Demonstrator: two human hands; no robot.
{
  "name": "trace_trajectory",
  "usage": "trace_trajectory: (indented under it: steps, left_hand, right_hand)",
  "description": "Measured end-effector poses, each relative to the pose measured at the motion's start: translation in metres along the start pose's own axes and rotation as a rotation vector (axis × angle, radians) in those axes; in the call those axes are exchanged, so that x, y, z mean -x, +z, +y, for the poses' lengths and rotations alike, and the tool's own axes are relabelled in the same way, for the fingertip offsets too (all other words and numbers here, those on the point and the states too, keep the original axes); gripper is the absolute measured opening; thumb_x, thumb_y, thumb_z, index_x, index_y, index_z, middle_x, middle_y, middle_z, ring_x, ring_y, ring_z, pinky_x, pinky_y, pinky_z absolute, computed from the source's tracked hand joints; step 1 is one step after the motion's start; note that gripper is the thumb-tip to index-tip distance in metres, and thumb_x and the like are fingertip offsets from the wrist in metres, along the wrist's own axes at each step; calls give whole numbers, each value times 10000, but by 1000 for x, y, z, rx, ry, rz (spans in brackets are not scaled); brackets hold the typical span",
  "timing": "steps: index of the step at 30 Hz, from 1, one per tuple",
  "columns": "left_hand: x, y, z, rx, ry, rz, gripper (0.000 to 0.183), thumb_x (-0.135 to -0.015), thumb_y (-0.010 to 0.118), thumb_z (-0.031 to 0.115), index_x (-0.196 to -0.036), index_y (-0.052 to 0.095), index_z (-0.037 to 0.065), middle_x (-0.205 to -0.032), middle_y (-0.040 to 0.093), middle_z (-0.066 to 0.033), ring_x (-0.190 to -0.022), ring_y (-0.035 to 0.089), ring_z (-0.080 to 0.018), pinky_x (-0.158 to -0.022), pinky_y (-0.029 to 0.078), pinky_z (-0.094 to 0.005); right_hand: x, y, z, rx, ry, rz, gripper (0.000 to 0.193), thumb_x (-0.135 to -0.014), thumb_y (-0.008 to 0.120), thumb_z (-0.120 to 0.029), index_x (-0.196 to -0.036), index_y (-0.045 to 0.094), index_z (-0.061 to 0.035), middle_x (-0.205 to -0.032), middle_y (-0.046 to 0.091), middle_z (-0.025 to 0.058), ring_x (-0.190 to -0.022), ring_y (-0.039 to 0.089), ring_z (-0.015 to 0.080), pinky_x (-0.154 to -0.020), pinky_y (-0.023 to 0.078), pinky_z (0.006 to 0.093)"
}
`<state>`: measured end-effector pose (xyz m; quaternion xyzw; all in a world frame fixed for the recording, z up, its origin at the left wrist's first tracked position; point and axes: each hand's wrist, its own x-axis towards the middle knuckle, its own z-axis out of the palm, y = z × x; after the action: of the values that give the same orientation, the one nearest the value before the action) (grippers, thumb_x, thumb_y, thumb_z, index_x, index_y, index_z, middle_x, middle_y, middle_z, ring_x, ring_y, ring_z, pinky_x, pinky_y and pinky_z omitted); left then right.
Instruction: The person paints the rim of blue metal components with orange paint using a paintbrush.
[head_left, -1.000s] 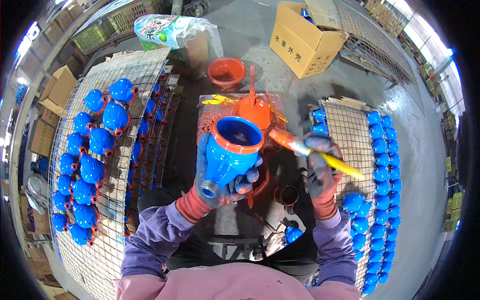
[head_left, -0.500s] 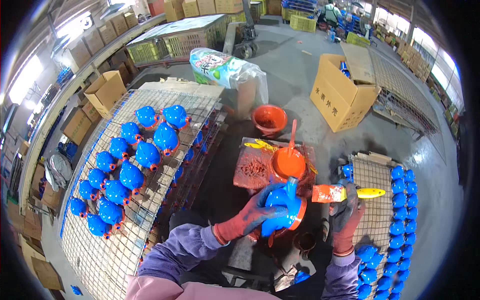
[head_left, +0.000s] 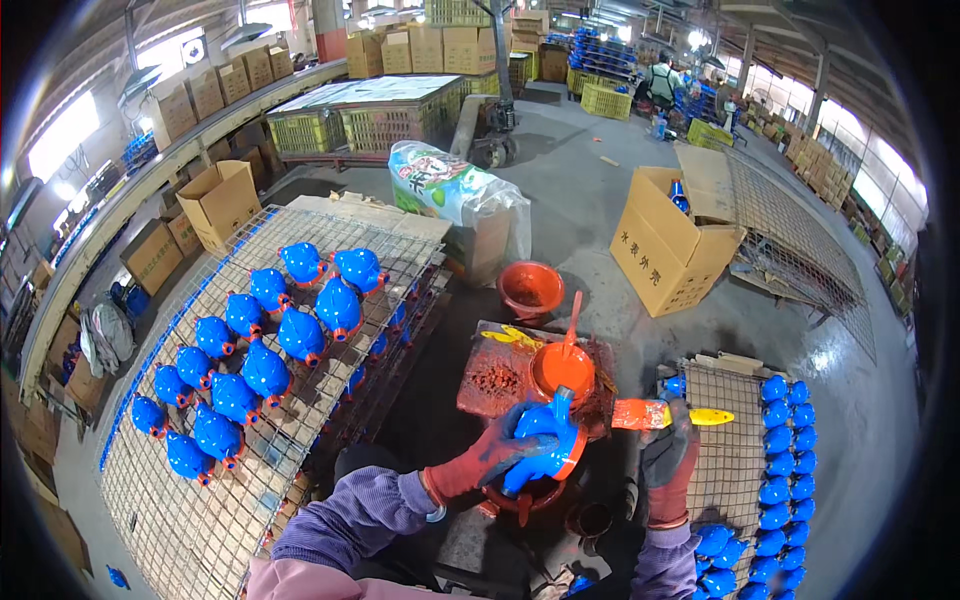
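In my left hand [head_left: 492, 452], in a stained red glove, is a glossy blue housing [head_left: 543, 445] with a short pipe stub on top and an orange-red rim facing right. My right hand [head_left: 672, 455], gloved too, grips a paintbrush [head_left: 712, 416] by its yellow handle. The brush's bristles, coated orange-red, point left toward the rim, a small gap away. Just beyond the housing, a round pan [head_left: 562, 372] of orange-red paint has a stick-like handle standing in it. It rests on a paint-smeared board [head_left: 490, 388], beside yellow-handled tools [head_left: 515, 336]. A bowl under the housing is partly hidden.
To the left, a wire rack [head_left: 150, 490] bears several blue housings with orange-red ends. Another rack [head_left: 720, 445] at right carries rows of blue pieces. Ahead are a red bucket [head_left: 531, 288], a plastic-wrapped bundle [head_left: 450, 190] and an open carton [head_left: 665, 250]. A person [head_left: 660, 82] sits far back.
The view has tilted up, showing more of the hall. The gap between bristles and rim looks slightly wider. Both hands keep their hold on the housing and the paintbrush.
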<state>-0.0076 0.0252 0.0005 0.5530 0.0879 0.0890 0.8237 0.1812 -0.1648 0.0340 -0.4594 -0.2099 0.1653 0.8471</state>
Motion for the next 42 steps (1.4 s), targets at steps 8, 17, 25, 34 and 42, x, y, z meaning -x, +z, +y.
trace_trajectory:
  steps: [8, 17, 25, 34, 42]
  left_hand:
    - [2, 12, 16, -315, 113, 17, 733, -809, 781, 198, -1409, 377, 78, -1299, 509, -80, -1181, 509, -182, -1011, 436, -353]
    - [3, 31, 5, -1026, 401, -5, 900, -551, 902, 253, -1307, 462, 44, -1184, 542, -185, -1056, 581, -356, -891, 491, -428]
    - [6, 40, -2, -1300, 413, -146, 964, -522, 882, 314, -1339, 442, 55, -1212, 530, -182, -1052, 583, -358, -855, 499, -440]
    - [2, 32, -7, -1460, 395, -127, 990, -528, 873, 350, -1359, 423, 56, -1189, 531, -161, -1077, 563, -335, -834, 500, -433]
    - [0, 25, -11, -984, 177, 67, 852, -614, 872, 326, -1299, 453, 40, -1148, 567, -163, -1002, 624, -327, -873, 514, -414]
  right_hand:
    - [5, -1, -1, 419, 27, 175, 196, -942, 592, -210, -917, 640, -21, -671, 589, 14, -496, 524, 81, -424, 389, 237]
    - [-1, -4, -5, 1046, 89, -29, 335, -870, 673, -305, -824, 652, 26, -623, 598, 174, -550, 587, 296, -507, 429, 401]
    - [8, 12, 0, 1325, -9, -240, 398, -823, 694, -360, -725, 628, 21, -680, 607, 228, -648, 610, 412, -552, 461, 471]
    - [25, 32, -19, 1303, -394, -377, 180, -774, 723, -229, -926, 688, -138, -752, 608, 112, -592, 604, 299, -488, 445, 389]
    - [34, 32, -30, 1284, -635, -564, 313, -647, 756, -205, -944, 656, -199, -991, 633, -32, -814, 617, 206, -652, 468, 350]
